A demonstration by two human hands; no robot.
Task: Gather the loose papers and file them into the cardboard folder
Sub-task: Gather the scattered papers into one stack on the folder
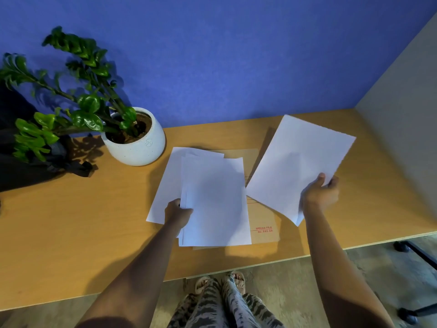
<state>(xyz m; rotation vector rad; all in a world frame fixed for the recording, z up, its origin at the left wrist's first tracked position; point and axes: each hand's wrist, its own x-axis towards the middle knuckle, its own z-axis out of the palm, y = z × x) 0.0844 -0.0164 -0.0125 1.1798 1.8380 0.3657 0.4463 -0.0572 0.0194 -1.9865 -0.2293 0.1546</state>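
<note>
A brown cardboard folder (pixel 264 223) lies flat on the wooden desk, mostly covered by paper; red print reads "SPRING FILE" near its lower right corner. My left hand (pixel 177 213) grips the left edge of a stack of white sheets (pixel 215 200) held over the folder. Another white sheet (pixel 165 185) lies beneath the stack, sticking out to the left. My right hand (pixel 321 192) holds a single white sheet (pixel 300 162) by its lower right edge, lifted and tilted above the desk to the right of the folder.
A white pot with a leafy green plant (pixel 134 140) stands at the back left of the desk (pixel 71 221). A dark bag (pixel 19 143) lies at the far left. A blue wall runs behind. The desk's front edge is near my legs; a chair base (pixel 416 256) is at the right.
</note>
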